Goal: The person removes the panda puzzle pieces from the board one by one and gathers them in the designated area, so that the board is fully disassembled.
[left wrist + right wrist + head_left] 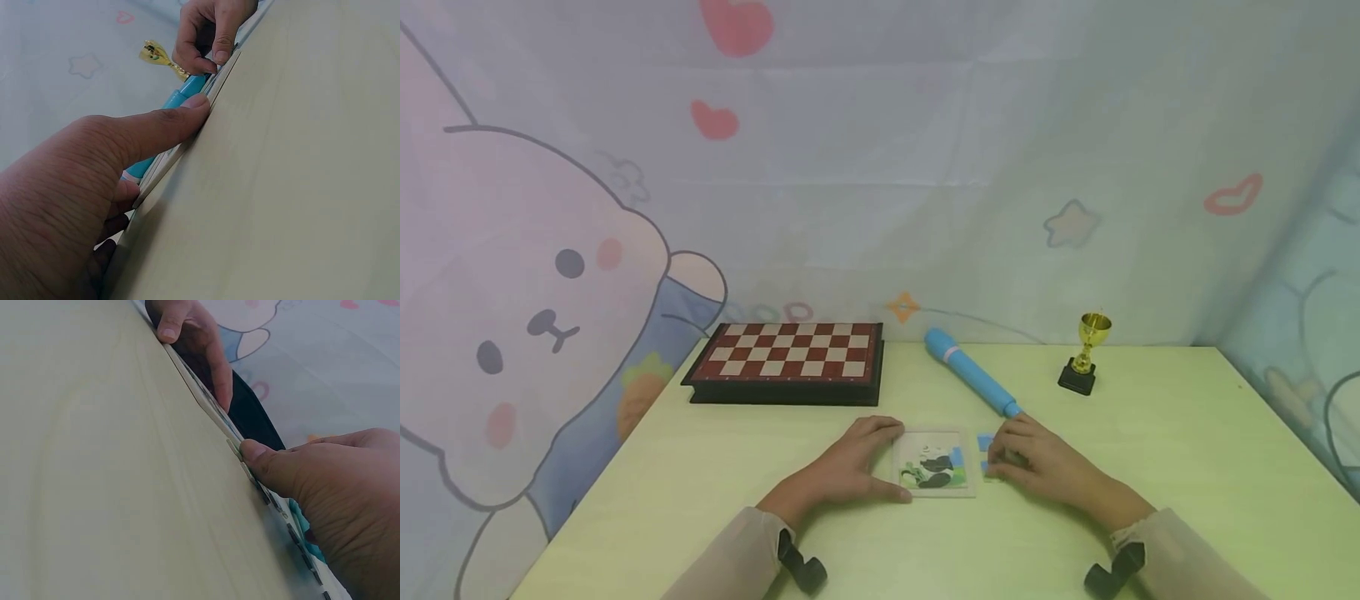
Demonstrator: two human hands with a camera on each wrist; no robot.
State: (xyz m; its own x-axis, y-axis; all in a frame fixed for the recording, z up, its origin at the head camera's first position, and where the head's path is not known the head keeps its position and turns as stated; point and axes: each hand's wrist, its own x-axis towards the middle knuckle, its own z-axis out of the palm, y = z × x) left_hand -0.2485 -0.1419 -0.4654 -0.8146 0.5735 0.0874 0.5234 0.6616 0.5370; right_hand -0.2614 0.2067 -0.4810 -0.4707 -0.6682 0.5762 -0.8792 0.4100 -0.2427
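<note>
Head view looks forward and down from the person's side of the table (1187,433), taking in the whole top and the puzzle tray (936,464) near its front edge. Left wrist view sits low at table level, very near, facing right along the puzzle tray (187,147). Right wrist view mirrors it, facing left along the puzzle tray (206,403). All three share that tray.

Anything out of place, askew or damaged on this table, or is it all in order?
Mostly in order. The panda puzzle tray is unfinished: loose blue pieces lie outside its right edge, under the right hand. The blue tube lies on its side at an angle. The left hand steadies the tray; no damage shows.
</note>
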